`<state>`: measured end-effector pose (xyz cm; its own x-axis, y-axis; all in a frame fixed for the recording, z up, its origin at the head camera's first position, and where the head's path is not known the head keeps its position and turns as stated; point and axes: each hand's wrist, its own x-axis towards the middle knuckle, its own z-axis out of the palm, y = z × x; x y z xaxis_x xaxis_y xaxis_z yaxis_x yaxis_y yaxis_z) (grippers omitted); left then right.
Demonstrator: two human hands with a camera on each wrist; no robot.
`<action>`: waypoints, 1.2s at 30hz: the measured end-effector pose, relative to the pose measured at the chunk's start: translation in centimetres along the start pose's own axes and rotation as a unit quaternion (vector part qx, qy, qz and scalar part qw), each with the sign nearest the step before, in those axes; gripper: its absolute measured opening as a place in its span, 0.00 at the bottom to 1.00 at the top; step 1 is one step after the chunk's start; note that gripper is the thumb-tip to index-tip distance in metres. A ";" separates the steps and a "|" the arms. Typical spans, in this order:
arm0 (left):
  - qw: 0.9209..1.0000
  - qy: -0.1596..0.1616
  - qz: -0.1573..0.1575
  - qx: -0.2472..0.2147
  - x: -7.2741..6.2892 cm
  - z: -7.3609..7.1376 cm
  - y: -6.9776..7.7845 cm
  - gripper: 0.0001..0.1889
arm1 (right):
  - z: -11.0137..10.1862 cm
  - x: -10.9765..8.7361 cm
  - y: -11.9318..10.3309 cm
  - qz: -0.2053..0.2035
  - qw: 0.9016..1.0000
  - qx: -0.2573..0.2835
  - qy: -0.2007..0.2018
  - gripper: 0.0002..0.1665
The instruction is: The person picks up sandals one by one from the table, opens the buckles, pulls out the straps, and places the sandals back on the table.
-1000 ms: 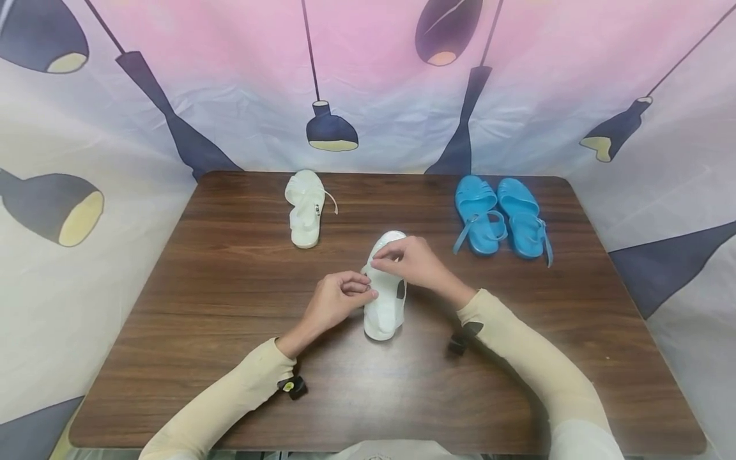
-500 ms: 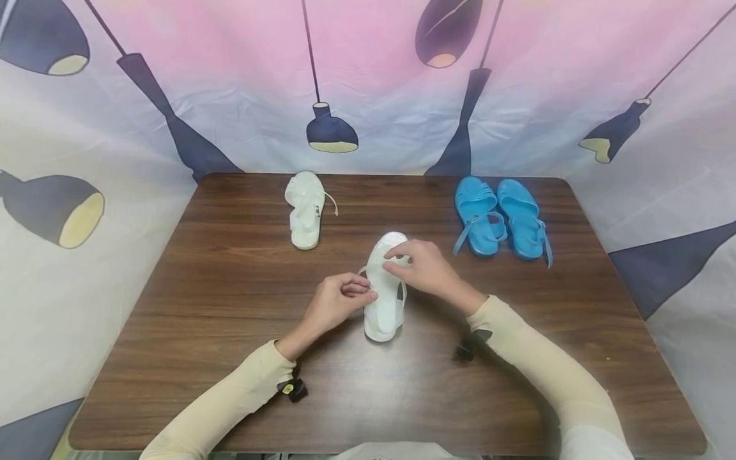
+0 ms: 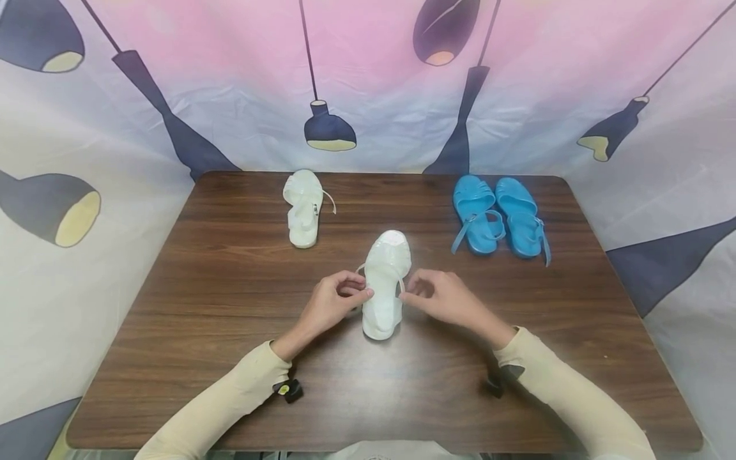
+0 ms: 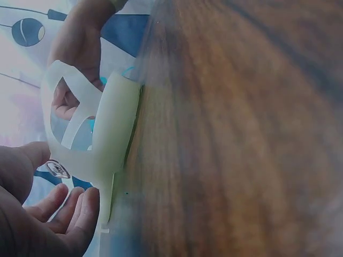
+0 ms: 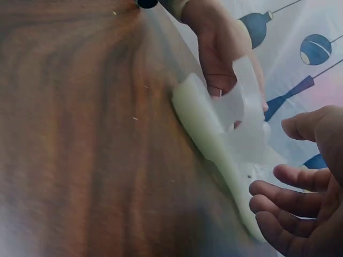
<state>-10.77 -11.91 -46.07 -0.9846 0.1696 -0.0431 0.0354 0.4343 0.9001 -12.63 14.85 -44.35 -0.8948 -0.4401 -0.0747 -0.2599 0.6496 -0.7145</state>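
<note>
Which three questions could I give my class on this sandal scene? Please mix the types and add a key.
1. Multiple choice: in the head view, what lies between the left hand and the right hand?
A) a brown boot
B) a white sandal
C) a coiled rope

2. True or false: the item between the hands lies with its sole facing up.

3. Short answer: in the head view, where on the table do the two blue sandals lie, and how are they placed relative to each other?

Key
1. B
2. False; its sole faces down toward the table.
3. Right of centre, toward the far edge, side by side.
</note>
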 end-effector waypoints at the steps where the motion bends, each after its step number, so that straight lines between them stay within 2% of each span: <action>1: 1.000 0.000 -0.002 0.004 -0.1 0.0 0.0 0.14 | 0.2 -0.1 0.0 0.000 1.000 0.006 -0.005 0.14; 5: 1.000 -0.002 -0.013 0.020 -0.4 -0.1 0.0 0.14 | 0.9 -0.5 -0.1 0.006 0.999 0.039 -0.019 0.13; 8: 0.999 -0.010 -0.023 0.026 -0.7 -0.1 0.1 0.15 | 1.5 -0.7 -0.2 0.042 0.997 0.066 -0.016 0.17; 11: 0.999 -0.018 -0.035 0.030 -0.9 -0.1 0.2 0.16 | 2.1 -0.7 -0.2 0.090 0.990 0.107 -0.015 0.22; 14: 0.998 -0.027 -0.046 0.033 -0.9 0.1 0.3 0.19 | 2.6 -0.5 0.0 0.113 0.983 0.143 -0.024 0.26; 21: 0.997 -0.042 -0.056 0.041 -0.8 0.3 0.2 0.20 | 2.9 -0.5 -0.1 0.073 0.986 0.142 -0.041 0.28; 26: 0.997 -0.039 -0.048 0.049 -0.8 0.4 0.3 0.17 | 3.2 -0.5 0.0 0.088 0.976 0.189 -0.065 0.33; 31: 0.997 -0.044 -0.057 0.008 -0.7 0.5 0.4 0.16 | 3.4 -0.6 -0.3 0.094 0.969 0.220 -0.056 0.32; 36: 0.992 -0.057 -0.067 -0.089 -0.7 0.7 0.5 0.16 | 3.4 -0.7 -0.6 0.083 0.969 0.229 -0.046 0.25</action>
<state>-9.94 -11.22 -45.92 -0.9522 0.2250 -0.2065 -0.1348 0.2973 0.9452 -10.63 12.67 -46.20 -0.8685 -0.4213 -0.2612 0.0913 0.3820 -0.9197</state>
